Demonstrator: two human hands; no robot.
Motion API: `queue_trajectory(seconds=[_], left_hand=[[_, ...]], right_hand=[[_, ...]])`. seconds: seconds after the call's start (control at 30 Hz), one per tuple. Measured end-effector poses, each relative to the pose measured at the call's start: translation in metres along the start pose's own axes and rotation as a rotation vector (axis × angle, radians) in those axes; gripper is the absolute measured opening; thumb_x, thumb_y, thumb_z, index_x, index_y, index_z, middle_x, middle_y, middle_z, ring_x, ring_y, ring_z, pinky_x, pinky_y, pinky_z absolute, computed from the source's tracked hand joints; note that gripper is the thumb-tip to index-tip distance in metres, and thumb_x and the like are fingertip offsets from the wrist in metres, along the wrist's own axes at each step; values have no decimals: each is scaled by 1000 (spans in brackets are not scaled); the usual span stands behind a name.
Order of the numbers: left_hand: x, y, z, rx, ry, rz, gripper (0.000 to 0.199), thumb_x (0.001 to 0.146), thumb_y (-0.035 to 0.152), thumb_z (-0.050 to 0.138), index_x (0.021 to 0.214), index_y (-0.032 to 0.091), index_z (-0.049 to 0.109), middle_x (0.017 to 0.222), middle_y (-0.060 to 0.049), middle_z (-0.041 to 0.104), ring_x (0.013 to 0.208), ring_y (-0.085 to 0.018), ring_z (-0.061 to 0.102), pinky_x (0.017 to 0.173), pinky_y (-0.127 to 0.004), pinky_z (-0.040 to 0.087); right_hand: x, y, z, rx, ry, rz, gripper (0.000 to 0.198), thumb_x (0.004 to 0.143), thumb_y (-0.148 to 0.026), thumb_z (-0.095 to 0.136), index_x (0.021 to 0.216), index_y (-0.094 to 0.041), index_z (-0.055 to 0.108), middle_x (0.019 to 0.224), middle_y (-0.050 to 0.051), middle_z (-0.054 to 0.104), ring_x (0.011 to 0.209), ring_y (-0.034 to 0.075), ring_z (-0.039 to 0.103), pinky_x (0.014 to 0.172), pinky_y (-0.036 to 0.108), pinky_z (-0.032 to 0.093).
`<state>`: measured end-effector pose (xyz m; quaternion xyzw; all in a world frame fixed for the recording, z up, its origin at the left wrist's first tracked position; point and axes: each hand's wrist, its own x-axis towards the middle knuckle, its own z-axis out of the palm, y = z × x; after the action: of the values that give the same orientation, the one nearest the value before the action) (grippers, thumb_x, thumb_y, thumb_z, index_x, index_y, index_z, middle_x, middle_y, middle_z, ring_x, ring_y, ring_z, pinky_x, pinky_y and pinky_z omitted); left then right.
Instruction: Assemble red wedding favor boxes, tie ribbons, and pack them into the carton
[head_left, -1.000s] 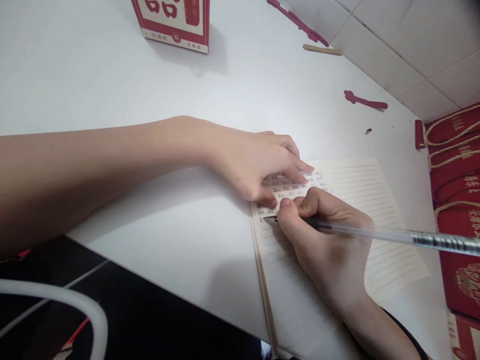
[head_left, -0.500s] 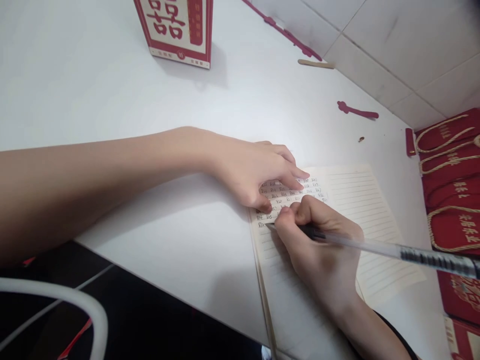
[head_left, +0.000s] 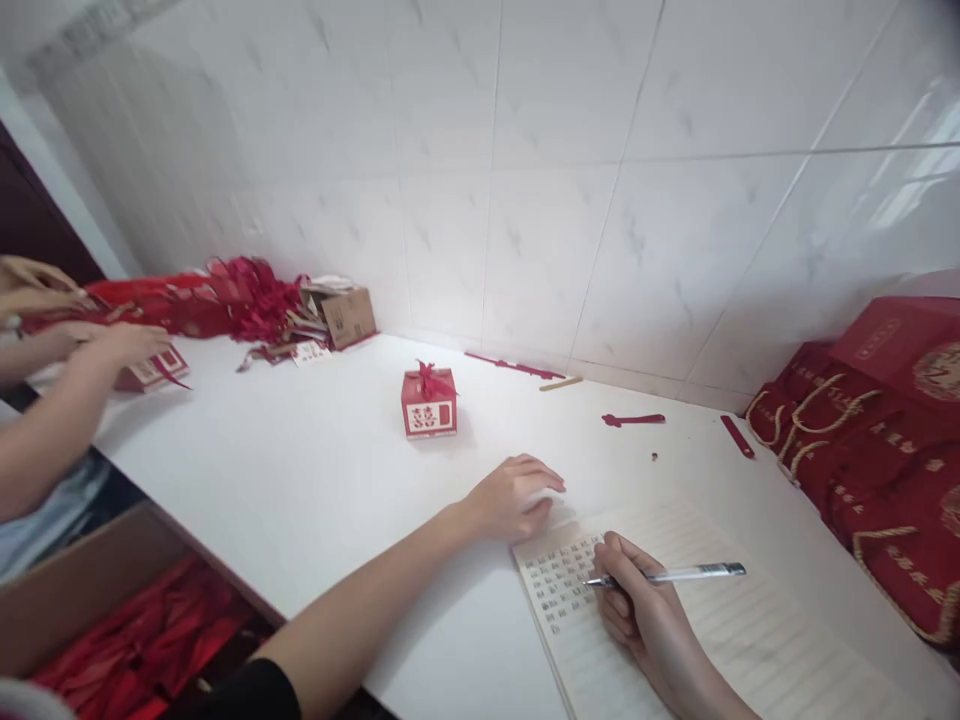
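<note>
A black-and-clear pen (head_left: 697, 572) is gripped by my right hand (head_left: 637, 600), its tip over the written part of an open lined notebook (head_left: 735, 620). Rows of small handwritten numbers fill the upper left of the page. Just off the notebook's upper left corner, my left hand (head_left: 514, 497) rests on the white table, fingers loosely bent and thumb apart, with nothing in it. Beyond that hand stands a small red-and-white box (head_left: 429, 405) with a red ribbon bow on top.
Red bags (head_left: 847, 430) with rope handles line the right side. Dark red strips (head_left: 634, 420) lie near the tiled wall. At left, a co-worker's hands (head_left: 124, 345) touch another red box (head_left: 154, 370). A carton of red ribbon (head_left: 142, 630) sits below the table edge.
The view has lifted and widened, bringing the wall, co-worker and ribbon pile into sight. My left hand has slid off the page. The pen tip has shifted from the bottom line to higher rows.
</note>
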<state>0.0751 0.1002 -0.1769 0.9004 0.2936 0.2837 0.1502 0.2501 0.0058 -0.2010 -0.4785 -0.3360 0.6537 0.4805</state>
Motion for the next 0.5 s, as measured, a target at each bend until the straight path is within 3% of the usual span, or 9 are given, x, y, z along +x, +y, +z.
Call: queue_trajectory(seconds=[0.1, 0.23, 0.3, 0.37, 0.5], left_hand=[[-6, -13, -20, 270, 392, -133, 30, 81, 18, 45, 108, 22, 55, 119, -8, 59, 118, -21, 48, 106, -39, 32], [-17, -36, -57, 430, 841, -616, 47, 78, 25, 54, 122, 23, 39, 137, -12, 41, 132, -24, 33, 109, -42, 24], [-21, -45, -69, 395, 896, -879, 62, 74, 33, 61, 127, 24, 30, 140, -14, 35, 133, -27, 29, 107, -47, 26], [-21, -50, -74, 376, 849, -1022, 78, 68, 42, 67, 130, 23, 24, 140, -16, 33, 134, -30, 28, 104, -51, 27], [-5, -49, -72, 440, 758, -1047, 94, 61, 50, 72, 133, 22, 18, 143, -19, 26, 136, -30, 21, 105, -51, 24]], right_hand=[[1, 1, 2, 7, -34, -48, 63, 61, -60, 73, 63, -19, 25, 43, -9, 28, 36, 3, 18, 35, 16, 8], [3, 1, 5, -40, -65, -90, 57, 66, -57, 68, 63, -20, 25, 43, -9, 30, 36, 4, 20, 36, 17, 7], [3, 1, 7, -70, -82, -98, 55, 67, -54, 67, 63, -20, 25, 43, -8, 30, 36, 4, 20, 36, 17, 7], [2, -1, 9, -98, -96, -112, 52, 67, -52, 65, 63, -20, 24, 43, -8, 31, 37, 3, 19, 37, 17, 7], [1, -2, 12, -134, -111, -142, 50, 66, -50, 63, 62, -19, 24, 43, -8, 30, 37, 3, 18, 38, 17, 7]])
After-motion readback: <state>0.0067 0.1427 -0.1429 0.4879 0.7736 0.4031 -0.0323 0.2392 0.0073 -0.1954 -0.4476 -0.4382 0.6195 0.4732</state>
